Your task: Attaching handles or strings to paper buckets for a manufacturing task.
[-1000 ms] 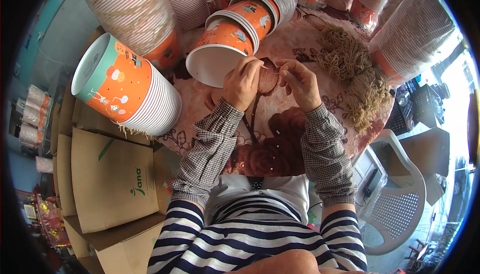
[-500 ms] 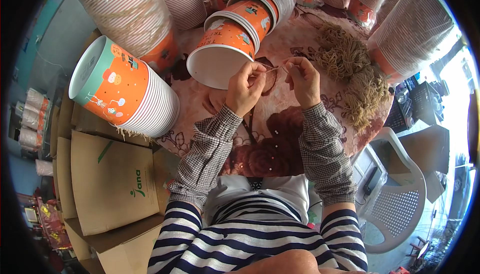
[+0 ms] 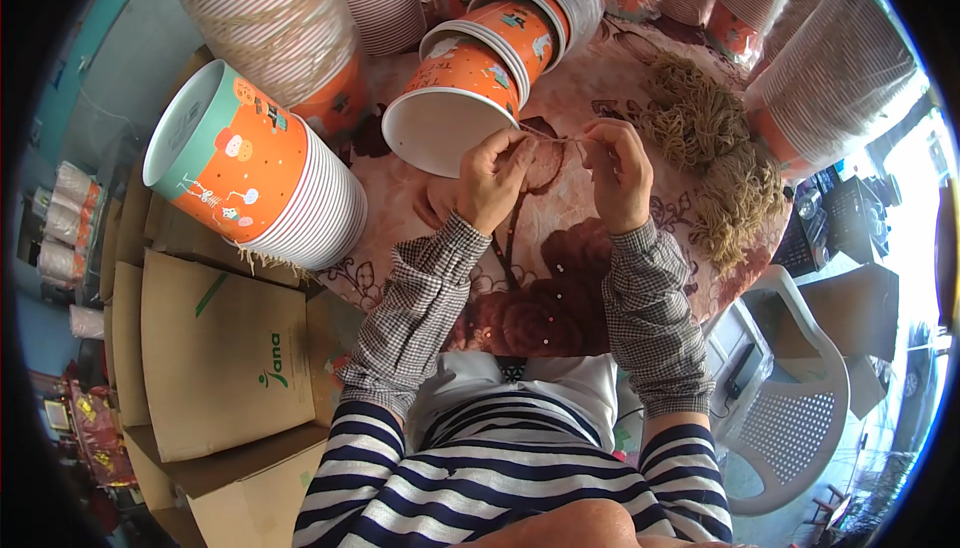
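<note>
Over the flowered tablecloth, a thin brown string runs between my hands. My left hand pinches one part of it between thumb and fingers. My right hand, fingers curled, grips it a short way to the right. Just behind my left hand lies a white-rimmed orange paper bucket, its mouth toward me. More buckets continue behind it in a row on their sides. To the right of my right hand sit two bunches of brown twine, the farther one touching the nearer one.
A tilted stack of orange and green buckets stands at the table's left edge. Tall wrapped stacks line the back, and another is at right. Below left are cardboard boxes; a white plastic chair is at right.
My right hand has moved slightly right and down, its fingers more curled, and the string between my hands looks longer. The whole view has shifted a little.
</note>
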### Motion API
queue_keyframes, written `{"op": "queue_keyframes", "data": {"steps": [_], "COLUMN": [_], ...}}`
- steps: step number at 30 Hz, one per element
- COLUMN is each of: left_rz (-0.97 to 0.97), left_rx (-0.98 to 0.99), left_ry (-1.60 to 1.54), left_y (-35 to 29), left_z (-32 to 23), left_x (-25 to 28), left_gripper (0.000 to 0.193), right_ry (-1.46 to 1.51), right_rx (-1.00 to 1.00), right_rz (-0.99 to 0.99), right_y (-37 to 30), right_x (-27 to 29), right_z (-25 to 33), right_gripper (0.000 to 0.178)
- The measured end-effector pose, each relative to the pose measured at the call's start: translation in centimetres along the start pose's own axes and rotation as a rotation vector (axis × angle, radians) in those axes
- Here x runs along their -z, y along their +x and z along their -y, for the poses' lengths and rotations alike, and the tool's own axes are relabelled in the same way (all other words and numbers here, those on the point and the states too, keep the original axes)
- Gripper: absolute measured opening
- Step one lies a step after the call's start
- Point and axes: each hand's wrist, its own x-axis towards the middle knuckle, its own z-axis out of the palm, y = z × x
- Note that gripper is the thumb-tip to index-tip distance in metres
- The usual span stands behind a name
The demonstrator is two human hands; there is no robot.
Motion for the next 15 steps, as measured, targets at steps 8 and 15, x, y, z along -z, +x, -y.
{"op": "queue_keyframes", "data": {"steps": [8,15], "left_rz": [-0.132,-0.104], "left_rx": [-0.273,-0.200], "left_ry": [0.019,0.116], "left_y": [0.2,0.4], "left_z": [-0.1,-0.5], "left_x": [-0.4,-0.4], "left_gripper": [0.014,0.014], "right_ry": [0.342,0.239], "right_rx": [-0.432,-0.397], "right_rz": [0.215,0.273], "right_y": [-0.2,-0.3], "right_x": [-0.7,-0.4], "right_z": [1.4,0.5], "right_gripper": [0.005,0.004]}}
